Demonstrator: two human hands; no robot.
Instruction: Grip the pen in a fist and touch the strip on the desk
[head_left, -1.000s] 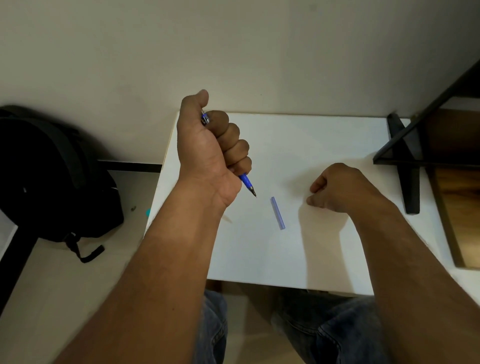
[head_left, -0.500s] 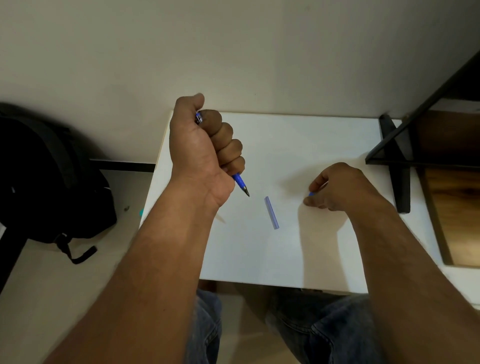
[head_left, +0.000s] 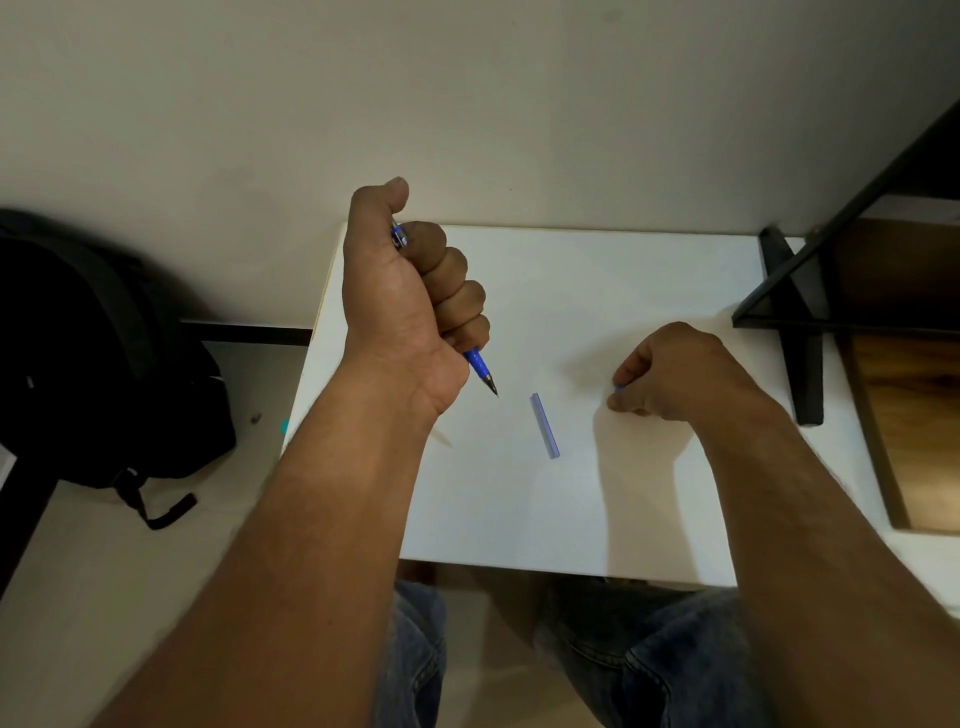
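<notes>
I am watching the left hand (head_left: 410, 301) wrapping all four fingers around a blue pen (head_left: 480, 370), fist-style, with the thumb standing up over the top end. The barrel is running diagonally through the fist, so only its two ends are showing — a bit of clear and metal hardware near the thumb, and the blue grip section tapering to a dark pointed tip below the little finger. That tip is angling down and to the right, hanging above the white table (head_left: 649, 280) rather than touching it, as far as I can judge. Held this way the pen is locked firmly, which suits pressing or pulling more than writing.

The right hand (head_left: 670, 374) is resting on the tabletop with its fingers curled under, and I am seeing a small speck of blue (head_left: 617, 387) pinched at the fingertips; it is too small for me to say what it is.

Between the two hands a thin, pale blue translucent strip (head_left: 545, 425) is lying flat on the table — straight, narrow, plastic-looking, apart from both hands.

The table surface is reading as smooth and matte. To the left a black fabric backpack (head_left: 98, 358) is slumping against the wall, and to the right a black metal frame (head_left: 795, 317) is standing beside a brown wooden panel (head_left: 904, 379). Denim-clad knees (head_left: 649, 654) are showing below the table edge.
</notes>
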